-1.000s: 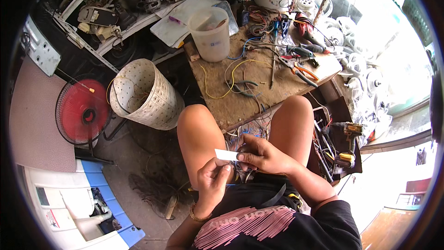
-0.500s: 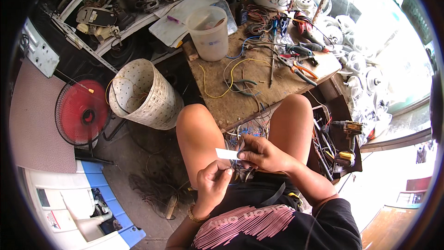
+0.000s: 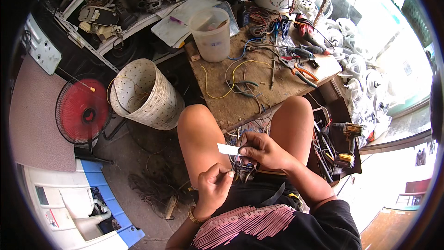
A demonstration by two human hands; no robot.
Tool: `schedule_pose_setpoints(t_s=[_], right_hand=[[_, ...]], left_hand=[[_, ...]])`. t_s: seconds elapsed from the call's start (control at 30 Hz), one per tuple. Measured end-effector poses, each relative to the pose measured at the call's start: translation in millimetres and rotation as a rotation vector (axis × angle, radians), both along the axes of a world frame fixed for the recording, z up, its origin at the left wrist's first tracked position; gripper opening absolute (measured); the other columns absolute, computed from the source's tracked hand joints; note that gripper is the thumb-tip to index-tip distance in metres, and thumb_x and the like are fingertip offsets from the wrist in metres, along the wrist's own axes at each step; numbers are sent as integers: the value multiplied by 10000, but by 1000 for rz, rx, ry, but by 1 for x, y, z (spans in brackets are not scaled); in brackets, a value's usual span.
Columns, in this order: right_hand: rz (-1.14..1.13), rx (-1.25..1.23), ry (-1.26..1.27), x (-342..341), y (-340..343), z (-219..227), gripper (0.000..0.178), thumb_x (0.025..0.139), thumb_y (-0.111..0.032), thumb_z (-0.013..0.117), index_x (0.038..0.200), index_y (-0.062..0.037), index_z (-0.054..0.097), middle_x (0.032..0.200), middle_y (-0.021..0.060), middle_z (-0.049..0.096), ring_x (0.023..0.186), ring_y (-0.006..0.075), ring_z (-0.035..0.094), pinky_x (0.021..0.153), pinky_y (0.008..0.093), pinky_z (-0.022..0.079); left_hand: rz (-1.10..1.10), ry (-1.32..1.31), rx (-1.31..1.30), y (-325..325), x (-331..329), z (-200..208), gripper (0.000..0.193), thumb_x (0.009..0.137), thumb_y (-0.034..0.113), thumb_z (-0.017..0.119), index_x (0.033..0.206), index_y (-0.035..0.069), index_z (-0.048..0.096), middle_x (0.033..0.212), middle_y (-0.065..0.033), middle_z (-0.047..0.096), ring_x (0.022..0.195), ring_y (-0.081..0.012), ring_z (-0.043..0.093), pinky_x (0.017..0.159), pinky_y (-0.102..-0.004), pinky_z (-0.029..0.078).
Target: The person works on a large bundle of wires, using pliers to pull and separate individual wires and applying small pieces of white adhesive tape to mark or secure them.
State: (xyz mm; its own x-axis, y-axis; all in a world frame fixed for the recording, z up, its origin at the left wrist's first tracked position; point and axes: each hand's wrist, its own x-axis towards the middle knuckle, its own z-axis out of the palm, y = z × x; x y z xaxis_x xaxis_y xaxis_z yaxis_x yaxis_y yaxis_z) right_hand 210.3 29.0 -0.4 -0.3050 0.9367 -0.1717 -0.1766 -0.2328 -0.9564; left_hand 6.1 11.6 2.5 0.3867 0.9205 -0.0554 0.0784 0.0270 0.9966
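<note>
My right hand (image 3: 261, 152) is closed above my lap, with a flat white strip (image 3: 227, 149) gripped between thumb and fingers. The strip sticks out to the left, over my left thigh. Lower and to the left, my left hand (image 3: 213, 186) is pinched, thumb against fingers, on what looks like a thin dark wire (image 3: 233, 165) running up toward the right hand. The wire's far end is hidden by my fingers. Between my thighs, partly covered by the hands, lies a tangle of coloured wires (image 3: 245, 170).
A wooden bench (image 3: 217, 106) ahead carries a translucent bucket (image 3: 210, 41), orange-handled pliers (image 3: 300, 73), green-handled pliers (image 3: 244, 88) and loose wire. A perforated white basket (image 3: 159, 97) and a red fan (image 3: 85, 111) stand left; a cordless drill (image 3: 349, 141) lies right.
The white strip in my right hand has risen slightly, and the gap between my two hands is a little wider. Both hands keep their grips.
</note>
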Motion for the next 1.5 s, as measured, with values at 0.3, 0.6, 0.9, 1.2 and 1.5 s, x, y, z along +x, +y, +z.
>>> schedule_pose_setpoints(t_s=[0.3, 0.6, 0.9, 1.2, 1.5], right_hand=[[10, -6, 37, 2, 3, 5, 151, 945, -142, 593, 960, 1, 545, 732, 13, 557, 652, 76, 529, 557, 229, 414], [-246, 4, -81, 40, 25, 18, 305, 938, -235, 617, 1104, 5, 526, 799, -3, 556, 666, 46, 499, 553, 191, 398], [-796, 337, -650, 123, 164, -101, 481, 884, -97, 593, 1292, 10, 363, 841, 119, 557, 678, 171, 553, 562, 297, 459], [-109, 683, -707, 22, 81, 30, 363, 810, -184, 683, 1107, 1, 588, 1058, 197, 590, 991, 362, 562, 862, 451, 433], [79, 797, -1035, 8, 48, 72, 92, 708, 25, 677, 792, 5, 642, 773, 119, 640, 747, 299, 634, 670, 379, 494]], left_hand=[[15, 20, 30, -5, -4, -3, 175, 906, 62, 602, 760, -8, 535, 554, 40, 489, 516, -3, 404, 456, -213, 301], [98, -112, -103, -11, -5, -5, 134, 928, 25, 567, 806, 4, 518, 689, 42, 500, 634, 1, 410, 549, -187, 336], [66, -144, -82, 4, 9, -2, 134, 944, 40, 555, 820, 19, 507, 676, 58, 468, 619, 7, 387, 536, -179, 314], [113, -19, 164, 25, 4, -26, 112, 917, 57, 598, 829, 10, 548, 696, 29, 542, 630, -28, 482, 563, -219, 404], [33, 16, 300, 33, 4, -37, 81, 894, 31, 610, 850, 6, 546, 709, 0, 536, 620, -52, 469, 574, -229, 405]])
